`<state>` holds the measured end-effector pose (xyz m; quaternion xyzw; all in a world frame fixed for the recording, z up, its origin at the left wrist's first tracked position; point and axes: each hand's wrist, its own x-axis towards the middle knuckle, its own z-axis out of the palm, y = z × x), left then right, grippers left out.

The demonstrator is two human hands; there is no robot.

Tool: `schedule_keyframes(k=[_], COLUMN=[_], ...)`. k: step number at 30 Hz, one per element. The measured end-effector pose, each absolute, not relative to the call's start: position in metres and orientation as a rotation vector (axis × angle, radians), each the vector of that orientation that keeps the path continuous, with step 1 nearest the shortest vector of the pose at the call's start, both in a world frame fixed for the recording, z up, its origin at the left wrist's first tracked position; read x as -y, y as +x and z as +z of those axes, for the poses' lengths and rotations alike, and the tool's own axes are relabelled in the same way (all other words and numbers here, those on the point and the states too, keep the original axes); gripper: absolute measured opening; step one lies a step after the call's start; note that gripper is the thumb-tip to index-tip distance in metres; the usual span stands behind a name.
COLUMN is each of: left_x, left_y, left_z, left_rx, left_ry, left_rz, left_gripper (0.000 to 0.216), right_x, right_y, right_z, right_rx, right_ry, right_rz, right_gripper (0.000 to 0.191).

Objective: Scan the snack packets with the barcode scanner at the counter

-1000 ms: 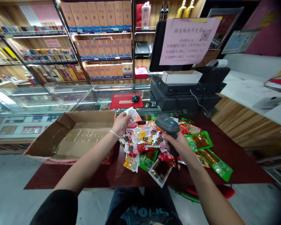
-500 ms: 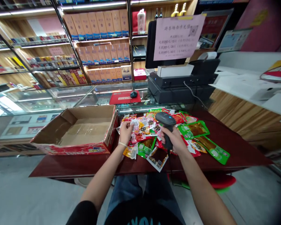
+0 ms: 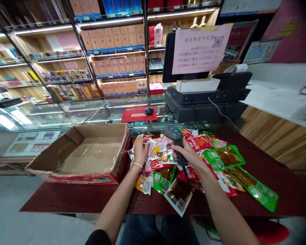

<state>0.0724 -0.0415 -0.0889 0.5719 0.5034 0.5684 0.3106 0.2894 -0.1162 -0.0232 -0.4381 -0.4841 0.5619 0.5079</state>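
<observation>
My right hand (image 3: 185, 153) is wrapped round the handle of a black barcode scanner (image 3: 175, 134), held above a pile of snack packets, its head turned to the left. My left hand (image 3: 141, 151) is at the left side of the pile, fingers curled and closed on a small clear-and-white snack packet (image 3: 151, 145); the fingertips are partly hidden. Around the hands lie red packets (image 3: 200, 142), a green packet (image 3: 223, 157) with brown food inside, a yellow packet (image 3: 143, 184) and a dark packet with a white border (image 3: 178, 195).
A cardboard box (image 3: 91, 149) with low walls stands left of the pile on the dark red table (image 3: 79, 197). Behind is a glass counter with a red mouse pad (image 3: 132, 114) and a mouse (image 3: 149, 111). A monitor with a pink notice (image 3: 201, 51) stands at the back right.
My view has tilted up and come closer to the table. The scanner has shifted left over the pile, its head turned further left. My left hand stays at the pile's left side.
</observation>
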Motion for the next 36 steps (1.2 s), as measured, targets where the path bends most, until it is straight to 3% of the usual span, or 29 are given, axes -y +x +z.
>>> schedule_keyframes(k=[11,28,31,36], left_x=[0.064,0.057,0.046,0.033], left_y=[0.044,0.048,0.054,0.066], left_z=[-0.097,-0.097,-0.089,-0.089], left_rx=[-1.349,-1.324,-1.318,-1.393], left_ry=[1.182,1.663,1.956,2.279], left_rz=[1.606,1.538,1.323,0.854], left_gripper=[0.015,0.022,0.035,0.081], right_x=[0.116,0.115,0.115,0.115], right_y=[0.303,0.305,0.306,0.307], right_z=[-0.057,-0.058,-0.058,-0.06], right_rx=[0.955,0.93,0.908,0.873], right_ry=[-0.889,-0.902,-0.908,-0.932], right_rz=[1.466,1.454,1.458,1.466], right_gripper=[0.028,0.026,0.025,0.031])
